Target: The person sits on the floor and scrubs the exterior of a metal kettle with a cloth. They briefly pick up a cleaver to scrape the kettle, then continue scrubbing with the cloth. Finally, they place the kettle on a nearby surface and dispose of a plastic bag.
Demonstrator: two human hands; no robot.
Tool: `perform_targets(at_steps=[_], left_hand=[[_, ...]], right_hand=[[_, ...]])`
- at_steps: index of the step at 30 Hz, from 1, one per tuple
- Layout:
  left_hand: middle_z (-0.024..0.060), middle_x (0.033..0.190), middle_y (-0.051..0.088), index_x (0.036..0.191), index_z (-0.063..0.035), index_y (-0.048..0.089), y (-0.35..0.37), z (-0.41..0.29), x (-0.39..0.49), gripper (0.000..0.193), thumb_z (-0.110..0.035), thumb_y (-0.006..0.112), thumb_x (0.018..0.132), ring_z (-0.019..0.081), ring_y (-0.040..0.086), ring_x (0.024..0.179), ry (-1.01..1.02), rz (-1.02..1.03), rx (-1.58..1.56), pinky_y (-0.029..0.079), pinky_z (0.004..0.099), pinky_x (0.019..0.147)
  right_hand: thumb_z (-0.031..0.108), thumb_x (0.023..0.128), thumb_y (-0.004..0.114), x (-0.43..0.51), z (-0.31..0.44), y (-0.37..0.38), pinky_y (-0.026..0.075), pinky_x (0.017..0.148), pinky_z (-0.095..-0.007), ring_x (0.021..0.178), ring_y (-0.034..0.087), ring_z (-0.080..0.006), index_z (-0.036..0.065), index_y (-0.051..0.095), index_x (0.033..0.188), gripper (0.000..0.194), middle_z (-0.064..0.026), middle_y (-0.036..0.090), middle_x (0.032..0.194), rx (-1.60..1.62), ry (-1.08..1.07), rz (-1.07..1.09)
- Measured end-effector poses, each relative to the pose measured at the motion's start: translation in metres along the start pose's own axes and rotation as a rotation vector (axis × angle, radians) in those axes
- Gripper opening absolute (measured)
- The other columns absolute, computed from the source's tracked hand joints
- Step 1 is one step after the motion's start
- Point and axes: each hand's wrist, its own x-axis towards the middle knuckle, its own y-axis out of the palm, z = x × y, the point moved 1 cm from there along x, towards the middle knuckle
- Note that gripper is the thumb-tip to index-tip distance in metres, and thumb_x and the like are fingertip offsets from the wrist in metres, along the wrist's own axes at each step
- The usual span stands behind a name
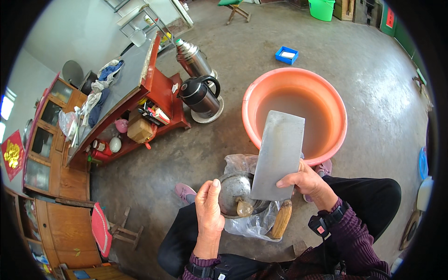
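Note:
My right hand (308, 180) grips a broad metal cleaver (278, 150) by its blade, thumb on the flat face; its wooden handle (281, 219) points down toward my lap. The blade overlaps the near rim of an orange plastic basin (246, 115) that holds murky brownish water. To the left, my left hand (210, 213) is raised with its thumb up and fingers curled; whether it holds something small cannot be told. Between my hands, a round metal lid (232, 190) with a knob (244, 209) lies on a pot above clear plastic bags (252, 222) on the floor.
A black kettle (197, 96) and a metal thermos flask (192, 57) stand beside a red wooden table (162, 94). Beyond the basin lies a small blue box (287, 60). A low stool with a pink cover (101, 229) is at left, and a green bucket (321, 9) stands far back.

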Motion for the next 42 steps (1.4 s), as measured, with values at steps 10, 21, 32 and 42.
perform_targets(at_steps=[10,21,32,42], left_hand=[[-0.01,0.068,0.036,0.073,-0.0065,0.052,0.001,0.0,-0.003,0.023,-0.021,0.059,0.089,0.0007,0.029,0.064,0.054,0.021,-0.009,0.024,0.0178,0.056],[-0.0097,0.068,0.038,0.072,-0.0057,0.053,-0.001,0.001,-0.004,0.022,-0.019,0.059,0.088,0.0009,0.03,0.064,0.049,0.076,0.041,0.024,0.0181,0.057],[-0.0094,0.068,0.039,0.075,-0.0041,0.056,-0.004,0.003,-0.003,0.02,-0.019,0.06,0.088,0.001,0.031,0.064,0.047,0.099,0.037,0.025,0.0179,0.057],[-0.009,0.069,0.04,0.076,-0.004,0.056,-0.006,0.004,-0.004,0.018,-0.018,0.06,0.088,0.0013,0.032,0.065,0.048,0.121,0.007,0.026,0.0178,0.058]], right_hand=[[-0.001,0.068,0.064,0.002,-0.01,0.008,0.046,0.072,-0.0253,0.085,0.057,-0.012,-0.001,0.058,0.106,0.039,-0.005,0.063,0.094,0.062,-0.086,0.021],[0.002,0.067,0.065,0.002,-0.004,0.011,0.043,0.05,-0.0214,0.065,0.057,-0.0101,0.0,0.058,0.102,0.035,-0.0039,0.062,0.086,0.133,-0.08,-0.086],[0.002,0.065,0.064,0.001,-0.006,0.01,0.035,0.038,-0.0202,0.053,0.052,-0.0078,0.0,0.059,0.097,0.032,-0.002,0.06,0.075,0.101,0.005,-0.111],[0.004,0.065,0.066,0.004,-0.01,0.011,0.034,0.037,-0.0206,0.051,0.051,-0.0084,0.0,0.058,0.097,0.033,-0.0024,0.059,0.073,0.163,0.009,-0.104]])
